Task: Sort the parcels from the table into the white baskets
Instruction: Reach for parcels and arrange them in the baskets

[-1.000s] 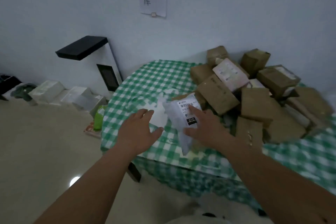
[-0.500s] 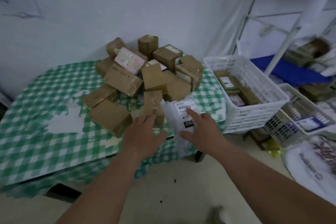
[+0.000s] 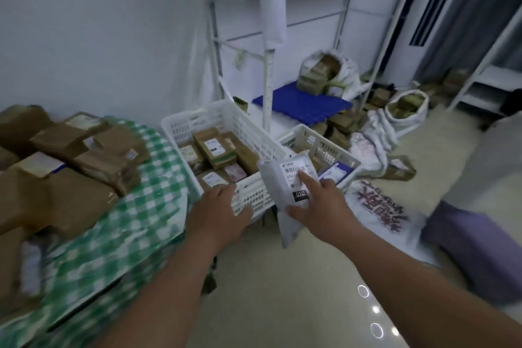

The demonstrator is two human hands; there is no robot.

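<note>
Right hand (image 3: 324, 207) grips grey mailer (image 3: 285, 192) over nearer white basket (image 3: 254, 192) — left hand (image 3: 217, 213) loose, empty, beside it.

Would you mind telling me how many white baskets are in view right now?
2. The larger basket stands beside the table, holding brown parcels. The smaller basket sits just to its right, partly behind the grey parcel held up by the right hand. Others may be out of frame.

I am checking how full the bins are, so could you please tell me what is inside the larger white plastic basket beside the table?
The larger white plastic basket holds several brown cardboard parcels with white labels, lying flat in a heap. Its floor and any parcels beneath are covered, and its near wall hides the front contents.
</note>
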